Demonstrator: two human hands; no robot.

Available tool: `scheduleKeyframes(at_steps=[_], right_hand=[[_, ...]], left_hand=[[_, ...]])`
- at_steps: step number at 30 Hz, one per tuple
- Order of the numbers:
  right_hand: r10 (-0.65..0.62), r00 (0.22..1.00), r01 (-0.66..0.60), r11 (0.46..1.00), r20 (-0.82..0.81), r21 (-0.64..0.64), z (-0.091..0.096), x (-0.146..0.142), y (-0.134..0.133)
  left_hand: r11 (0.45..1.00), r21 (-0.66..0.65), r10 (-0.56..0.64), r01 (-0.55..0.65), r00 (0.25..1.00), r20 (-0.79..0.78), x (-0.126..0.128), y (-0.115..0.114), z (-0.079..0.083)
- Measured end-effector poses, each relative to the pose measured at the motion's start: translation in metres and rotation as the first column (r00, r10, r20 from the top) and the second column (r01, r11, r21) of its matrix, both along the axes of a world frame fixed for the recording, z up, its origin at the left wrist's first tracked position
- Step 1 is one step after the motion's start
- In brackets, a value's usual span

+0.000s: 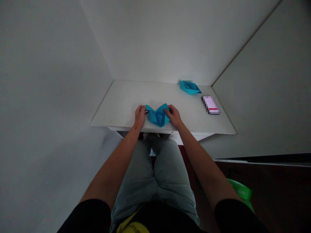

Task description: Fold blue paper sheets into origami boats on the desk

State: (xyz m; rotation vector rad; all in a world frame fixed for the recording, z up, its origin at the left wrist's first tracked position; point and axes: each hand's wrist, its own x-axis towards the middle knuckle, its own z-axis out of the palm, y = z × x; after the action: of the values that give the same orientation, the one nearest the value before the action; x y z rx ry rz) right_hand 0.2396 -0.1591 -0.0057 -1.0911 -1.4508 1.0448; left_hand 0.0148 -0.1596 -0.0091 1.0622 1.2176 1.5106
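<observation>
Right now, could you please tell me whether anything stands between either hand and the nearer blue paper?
Nothing visible does: the left hand and right hand hold the nearer blue paper at opposite sides.

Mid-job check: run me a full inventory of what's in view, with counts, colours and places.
folded paper: one, blue, between the two hands at the table's near edge
paper boat: one, blue, at the back of the table, right of centre
phone: one, dark edge with a pale blurred screen, on the table's right side
table: one, white, in front of the person
walls or panels: three, whitish-grey, left, behind and right
green object: one, green, low at right, partly hidden
floor: dark reddish-brown, lower right
trousers: one pair, pale blue-grey, below the table edge
top: one, black with yellow print, bottom
left hand: one, bare, at the folded paper's left end
right hand: one, bare, at its right end
</observation>
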Motion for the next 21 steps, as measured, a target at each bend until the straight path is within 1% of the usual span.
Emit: scheduleKeyframes(at_steps=[3,5,7,10,15,19,21], right_hand=[[-0.038,0.996,0.038,0.999,-0.081,0.0,0.0,0.002,0.003],[-0.05,0.993,0.051,0.999,-0.111,0.004,0.001,0.002,0.004],[-0.053,0.992,0.052,0.999,-0.116,-0.009,0.002,0.003,0.004],[-0.063,0.994,0.062,0.998,-0.085,-0.017,0.003,0.003,0.003],[-0.125,0.992,0.126,0.99,-0.025,0.056,0.003,0.002,0.002],[-0.143,0.99,0.144,0.988,-0.007,0.055,0.004,0.003,0.001],[-0.169,0.985,0.17,0.983,-0.013,0.069,0.004,0.004,0.0]], left_hand=[[0.997,-0.036,0.065,-0.063,0.996,0.053,0.002,0.002,-0.003],[0.996,-0.043,0.082,-0.079,0.994,0.072,0.002,0.004,-0.005],[0.996,-0.044,0.084,-0.082,0.995,0.056,0.002,0.004,-0.005],[0.997,-0.041,0.064,-0.064,0.998,-0.006,0.001,0.002,-0.004],[0.999,0.047,0.0,0.005,0.995,-0.095,0.009,-0.008,0.004],[0.999,0.033,-0.028,0.037,0.968,-0.248,0.019,-0.014,0.005],[0.999,0.023,-0.021,0.028,0.959,-0.282,0.021,-0.014,0.004]])
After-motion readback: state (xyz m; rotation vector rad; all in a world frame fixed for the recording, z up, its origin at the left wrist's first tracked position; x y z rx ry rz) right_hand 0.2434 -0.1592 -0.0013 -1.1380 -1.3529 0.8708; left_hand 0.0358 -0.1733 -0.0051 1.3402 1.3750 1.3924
